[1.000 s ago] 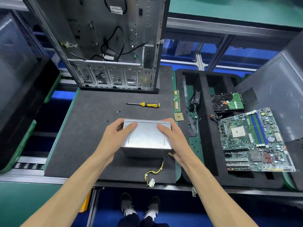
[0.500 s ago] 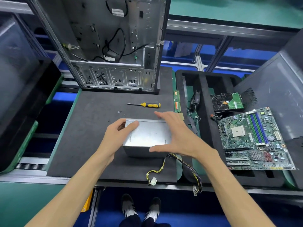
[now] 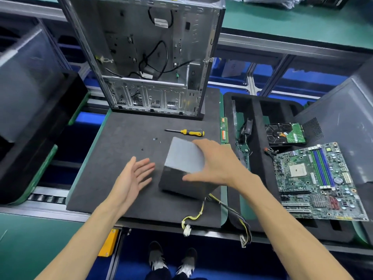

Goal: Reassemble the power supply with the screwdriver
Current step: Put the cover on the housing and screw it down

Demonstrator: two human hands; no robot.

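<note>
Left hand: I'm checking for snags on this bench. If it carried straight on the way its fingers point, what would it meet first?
The left hand, open and holding nothing, points right and slightly away, toward the power supply. It would probably meet that box's dark near-left side first; the gap looks short, though depth is unclear.

Left hand (image 3: 134,176) released the power supply (image 3: 184,156); right hand (image 3: 217,161) turned it.
</note>
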